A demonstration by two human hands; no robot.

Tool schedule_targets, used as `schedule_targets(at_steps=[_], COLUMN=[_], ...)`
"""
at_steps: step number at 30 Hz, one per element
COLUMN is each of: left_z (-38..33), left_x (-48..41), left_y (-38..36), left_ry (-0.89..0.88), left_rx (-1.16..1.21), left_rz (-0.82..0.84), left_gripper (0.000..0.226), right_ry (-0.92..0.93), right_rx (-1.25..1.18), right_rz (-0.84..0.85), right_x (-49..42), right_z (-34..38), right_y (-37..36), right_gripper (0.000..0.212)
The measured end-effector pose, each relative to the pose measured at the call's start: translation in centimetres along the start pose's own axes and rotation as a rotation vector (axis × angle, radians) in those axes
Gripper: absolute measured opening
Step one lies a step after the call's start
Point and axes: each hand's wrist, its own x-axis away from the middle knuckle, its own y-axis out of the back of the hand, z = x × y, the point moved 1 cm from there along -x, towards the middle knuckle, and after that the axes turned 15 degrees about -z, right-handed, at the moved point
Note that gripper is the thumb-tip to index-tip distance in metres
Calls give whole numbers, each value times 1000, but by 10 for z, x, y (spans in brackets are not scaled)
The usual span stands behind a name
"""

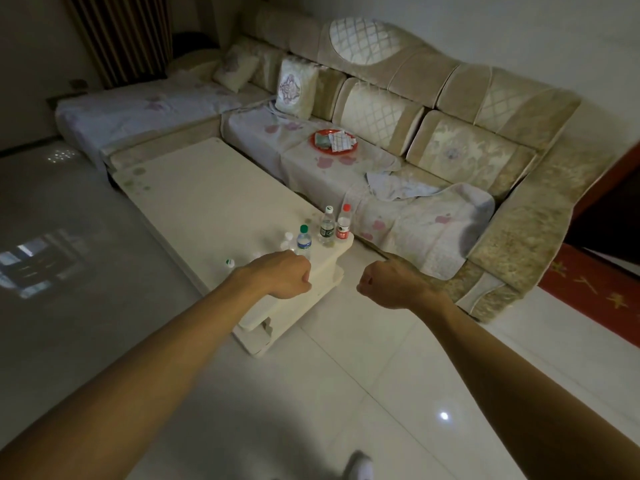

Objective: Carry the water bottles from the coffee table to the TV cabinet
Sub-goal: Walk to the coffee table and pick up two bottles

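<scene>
- Left hand (282, 275): fingers curled into a fist, holding nothing, knuckles toward the bottles. In this view it overlaps the near end of the surface (207, 188).
- Right hand (391, 284): also a closed fist, holding nothing, out over the floor (346, 375) between the surface and the sofa (450, 140).
- Green-cap bottle (304, 240): upright on the surface, just beyond the left hand.
- White-cap bottle (327, 226) and red-cap bottle (343, 225): upright side by side at the surface's corner nearest the sofa.
- Pale caps (287, 239) show left of the green-cap bottle, too dim to tell more.
- A red plate (334, 142) lies on the sofa seat.
- A white shoe (360, 465) is at the bottom edge.
</scene>
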Motion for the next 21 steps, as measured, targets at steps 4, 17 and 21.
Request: schedule_targets(at_steps=[4,17,21], left_z=[-10,-84,-100], left_x=[-41,-187,-213], left_y=[0,18,13], left_ry=[21,101,113], left_rx=[15,24,47], left_rz=[18,-13,3], left_gripper=[30,30,32], right_ry=[-6,52,57], right_rx=[-15,-105,-98], right_rz=[24,34,36], right_x=[-35,-153,-176], right_z=[-30,-162,-185], right_y=[-3,27,31], right_gripper=[34,30,36])
